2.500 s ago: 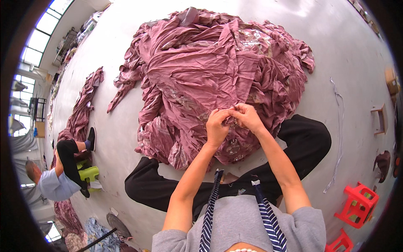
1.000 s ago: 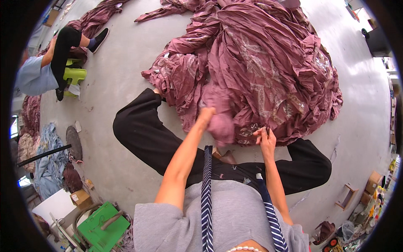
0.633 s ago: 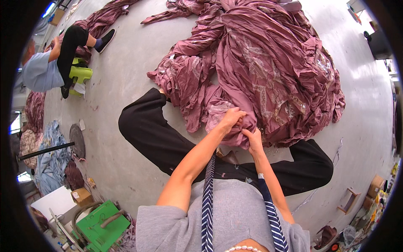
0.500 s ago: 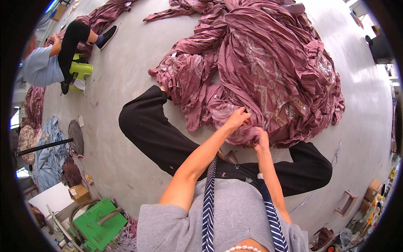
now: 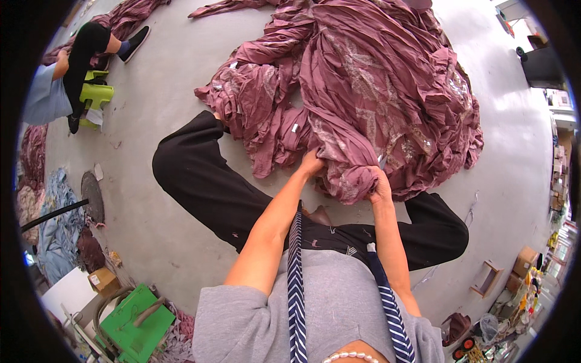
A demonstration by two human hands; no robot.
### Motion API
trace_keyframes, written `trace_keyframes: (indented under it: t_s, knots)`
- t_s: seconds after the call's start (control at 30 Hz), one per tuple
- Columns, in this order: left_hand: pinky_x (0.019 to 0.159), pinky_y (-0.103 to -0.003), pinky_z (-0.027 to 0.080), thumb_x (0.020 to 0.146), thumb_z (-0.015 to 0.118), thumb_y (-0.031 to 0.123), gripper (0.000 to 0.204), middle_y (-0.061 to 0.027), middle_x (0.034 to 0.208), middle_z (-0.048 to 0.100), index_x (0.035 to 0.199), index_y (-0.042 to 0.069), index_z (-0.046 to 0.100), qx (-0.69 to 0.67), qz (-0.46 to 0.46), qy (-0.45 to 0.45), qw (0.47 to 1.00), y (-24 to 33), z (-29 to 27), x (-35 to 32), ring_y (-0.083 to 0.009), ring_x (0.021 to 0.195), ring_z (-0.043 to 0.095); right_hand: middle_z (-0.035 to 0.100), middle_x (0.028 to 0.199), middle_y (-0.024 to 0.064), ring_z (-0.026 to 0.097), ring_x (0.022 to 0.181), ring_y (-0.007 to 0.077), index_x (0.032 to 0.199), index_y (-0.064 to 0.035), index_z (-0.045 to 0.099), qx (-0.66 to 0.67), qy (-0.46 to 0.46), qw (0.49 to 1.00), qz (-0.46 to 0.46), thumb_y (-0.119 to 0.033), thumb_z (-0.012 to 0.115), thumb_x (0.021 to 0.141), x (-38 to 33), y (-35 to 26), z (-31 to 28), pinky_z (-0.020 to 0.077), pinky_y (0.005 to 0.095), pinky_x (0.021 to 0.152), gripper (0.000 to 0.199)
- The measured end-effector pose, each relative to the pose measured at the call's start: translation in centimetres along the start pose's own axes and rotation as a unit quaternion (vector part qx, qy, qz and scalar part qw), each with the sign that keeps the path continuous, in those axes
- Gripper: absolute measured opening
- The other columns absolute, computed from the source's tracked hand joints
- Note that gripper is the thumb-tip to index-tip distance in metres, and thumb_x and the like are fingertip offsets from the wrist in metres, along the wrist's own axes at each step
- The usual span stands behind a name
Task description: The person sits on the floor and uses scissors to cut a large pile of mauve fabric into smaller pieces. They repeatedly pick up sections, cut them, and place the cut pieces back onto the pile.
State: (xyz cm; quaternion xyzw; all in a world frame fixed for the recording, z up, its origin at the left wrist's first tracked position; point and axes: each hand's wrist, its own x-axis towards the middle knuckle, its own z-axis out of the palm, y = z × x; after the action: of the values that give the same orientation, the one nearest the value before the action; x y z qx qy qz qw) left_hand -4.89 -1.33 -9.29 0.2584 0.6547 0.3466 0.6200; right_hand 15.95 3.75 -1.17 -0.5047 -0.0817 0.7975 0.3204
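A big crumpled heap of mauve patterned fabric [image 5: 387, 97] lies on the floor between and beyond my spread legs. My left hand [image 5: 312, 162] is closed on the near left edge of a bunched fold of it. To the right, my right hand [image 5: 380, 185] grips the same fold, fingers wrapped round the cloth. A small grey, pointed thing [image 5: 382, 160] sticks up just above the right hand; its kind is too small to make out. Small white tags [image 5: 295, 128] show on the cloth left of the fold.
Another person [image 5: 48, 91] sits at the upper left by a lime-green stool [image 5: 97, 95] and more mauve cloth. Light blue cloth [image 5: 60, 224], a cardboard box [image 5: 103, 281] and a green machine [image 5: 136, 323] stand lower left. At the right are a small wooden frame [image 5: 488, 279] and boxes [image 5: 525, 261].
My left hand has moved left and up, from the middle of the cloth to its edge. The fold is now drawn out between both hands. The whole view has shifted slightly.
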Motion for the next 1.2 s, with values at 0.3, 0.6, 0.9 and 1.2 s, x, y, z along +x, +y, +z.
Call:
trace_keyframes:
  t_s: [0.3, 0.6, 0.9, 1.2]
  knots:
    - [0.075, -0.027, 0.050, 0.080, 0.057, 0.013, 0.034, -0.0075, 0.100, 0.061, 0.112, 0.000, 0.054, -0.227, 0.058, -0.180, 0.955, 8.3, 0.8, -8.8, -0.0140, 0.084, 0.060, 0.063, 0.085, 0.0073, 0.061, 0.069, 0.0189, 0.087, -0.0027, 0.056, -0.122, -0.008, 0.985, -0.123, -0.026, 0.042, 0.093, -5.6, -7.9, -0.1, 0.0506, 0.0308, 0.059, 0.028]
    - [0.081, -0.038, 0.053, 0.090, 0.045, 0.015, 0.027, -0.0146, 0.100, 0.064, 0.110, -0.001, 0.055, -0.529, -0.002, -0.135, 0.838, 14.0, -3.7, -2.6, -0.0262, 0.088, 0.064, 0.045, 0.058, -0.0023, 0.034, 0.041, 0.0076, 0.067, -0.0106, 0.046, 0.066, -0.015, 0.997, -0.023, -0.006, 0.052, 0.082, 0.6, -7.6, -1.3, 0.0218, 0.0218, 0.038, 0.017]
    - [0.067, -0.041, 0.056, 0.092, 0.048, 0.031, 0.027, -0.0078, 0.090, 0.067, 0.104, 0.010, 0.060, -0.417, -0.032, -0.096, 0.903, 15.0, -4.8, 1.8, -0.0262, 0.075, 0.066, 0.053, 0.065, 0.0009, 0.037, 0.043, 0.0078, 0.085, -0.0051, 0.056, 0.096, 0.002, 0.994, -0.057, -0.009, 0.056, 0.081, 1.4, -7.9, -3.8, 0.0252, 0.0224, 0.039, 0.005]
    - [0.068, -0.034, 0.054, 0.091, 0.049, 0.032, 0.028, -0.0048, 0.083, 0.068, 0.090, 0.010, 0.065, -0.388, -0.080, -0.100, 0.912, 15.5, -5.8, 2.2, -0.0190, 0.071, 0.065, 0.056, 0.070, 0.0022, 0.036, 0.042, 0.0062, 0.102, -0.0053, 0.055, -0.024, 0.081, 0.992, -0.096, -0.014, 0.055, 0.085, 0.5, -7.2, -5.6, 0.0255, 0.0205, 0.036, 0.019]
